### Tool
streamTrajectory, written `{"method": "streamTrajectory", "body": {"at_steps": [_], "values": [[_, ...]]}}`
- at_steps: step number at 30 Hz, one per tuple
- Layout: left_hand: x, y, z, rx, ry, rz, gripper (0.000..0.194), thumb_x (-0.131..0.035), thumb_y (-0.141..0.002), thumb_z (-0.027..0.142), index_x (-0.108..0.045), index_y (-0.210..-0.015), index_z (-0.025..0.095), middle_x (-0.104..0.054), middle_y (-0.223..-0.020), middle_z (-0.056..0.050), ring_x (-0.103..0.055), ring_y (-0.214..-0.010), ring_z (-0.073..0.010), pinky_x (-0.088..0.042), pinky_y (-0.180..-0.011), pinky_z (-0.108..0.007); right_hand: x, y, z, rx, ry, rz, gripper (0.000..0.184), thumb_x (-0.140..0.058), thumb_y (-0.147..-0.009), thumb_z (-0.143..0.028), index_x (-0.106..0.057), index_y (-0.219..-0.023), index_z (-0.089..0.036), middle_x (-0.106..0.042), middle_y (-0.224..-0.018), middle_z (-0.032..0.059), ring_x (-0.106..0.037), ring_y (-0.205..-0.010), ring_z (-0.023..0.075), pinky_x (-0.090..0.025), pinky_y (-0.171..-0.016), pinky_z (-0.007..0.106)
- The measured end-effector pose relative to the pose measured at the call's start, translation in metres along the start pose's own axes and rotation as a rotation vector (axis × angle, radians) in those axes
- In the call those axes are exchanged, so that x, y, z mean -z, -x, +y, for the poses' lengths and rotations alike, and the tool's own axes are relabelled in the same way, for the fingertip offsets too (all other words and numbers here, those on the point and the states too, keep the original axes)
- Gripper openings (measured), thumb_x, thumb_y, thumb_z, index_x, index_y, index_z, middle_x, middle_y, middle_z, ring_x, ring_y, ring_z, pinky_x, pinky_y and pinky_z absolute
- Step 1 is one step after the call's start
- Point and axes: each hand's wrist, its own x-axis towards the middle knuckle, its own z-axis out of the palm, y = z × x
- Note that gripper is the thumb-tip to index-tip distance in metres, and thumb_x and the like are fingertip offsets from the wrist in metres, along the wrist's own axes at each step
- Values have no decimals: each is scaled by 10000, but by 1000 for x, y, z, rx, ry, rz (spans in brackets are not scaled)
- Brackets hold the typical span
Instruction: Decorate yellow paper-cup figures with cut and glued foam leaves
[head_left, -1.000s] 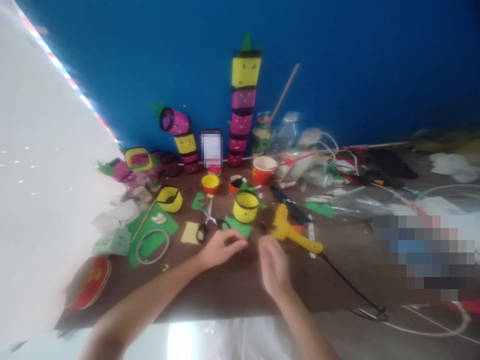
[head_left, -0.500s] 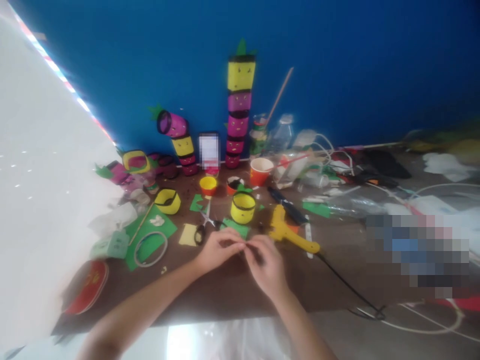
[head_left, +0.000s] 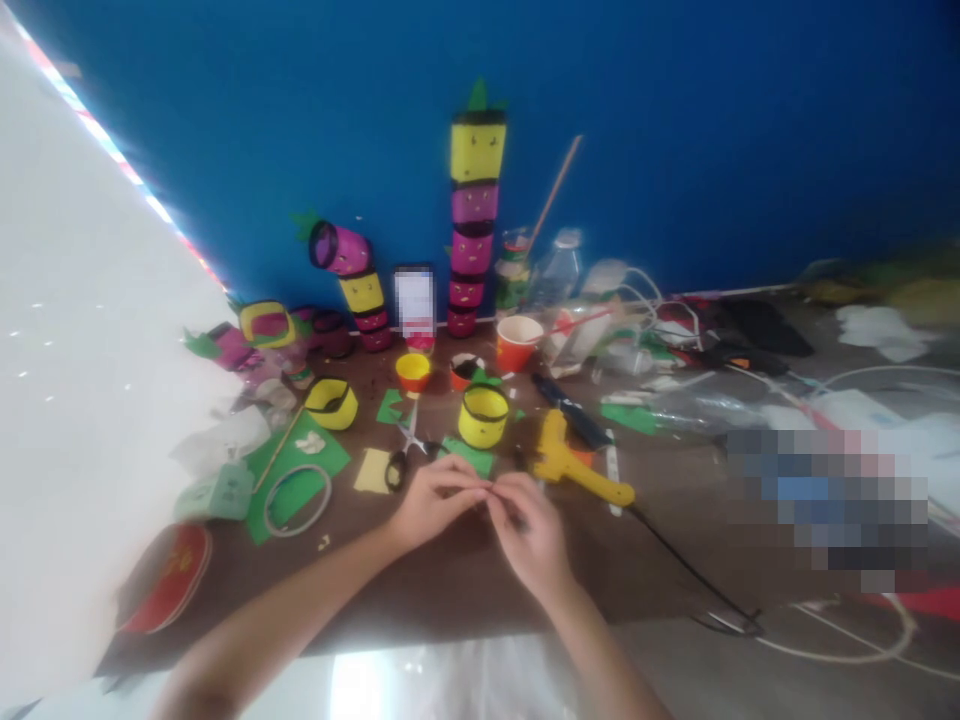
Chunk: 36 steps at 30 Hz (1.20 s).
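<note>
1. A person's 2 bare hands meet fingertip to fingertip above a cluttered brown table [head_left: 420, 605].
2. The left hand [head_left: 441, 505] has its thumb and fingers brought toward the right hand [head_left: 534, 525]. Whether either grip is pressed together or pinching something small, I cannot tell; the fingertips are blurred.
3. Just beyond the hands stands a yellow cup-shaped piece [head_left: 482, 422] with a black rim, with green paper [head_left: 471, 458] just in front of it.
4. Scissors [head_left: 395, 470] with black handles lie near the left hand, blades pointing away.
5. A yellow glue gun [head_left: 579, 468] lies near the right hand, its black cord trailing to the lower right.
6. Behind, against a blue wall [head_left: 300, 100], rise 2 purple-and-yellow stacks: a tall straight stack [head_left: 472, 225] and a shorter bent stack [head_left: 362, 292].
</note>
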Motion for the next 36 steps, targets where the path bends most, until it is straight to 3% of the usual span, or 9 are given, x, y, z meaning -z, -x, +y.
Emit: {"method": "streamTrajectory", "body": {"at_steps": [17, 25, 36], "values": [[-3, 8, 3, -337, -360, -28, 270, -553, -836, 176, -654, -1082, 224, -580, -930, -69, -564, -840, -134, -504, -720, -264, 2, -1, -1, 12, 22, 43, 93, -531, -820, -135, -590, -828, -207, -575, -802, 21, -574, -725, 135, -468, -604, 233], [-3, 9, 4, -382, -396, -29, 312, -535, -833, 150, -621, -1126, 212, -575, -955, -78, -563, -851, -137, -508, -739, -272, 2, -2, -2, 7, 48, 68, 82, -530, -823, -154, -593, -811, -204, -580, -790, 24, -581, -700, 138, -471, -581, 238], [-6, 9, 6, -278, -438, 60, 158, -565, -823, 187, -687, -921, 166, -607, -806, -53, -574, -750, -119, -488, -682, -232, 0, 0, 1, 29, 104, 12, 86, -514, -823, -135, -573, -834, -196, -557, -805, 27, -565, -730, 134, -468, -622, 241]]}}
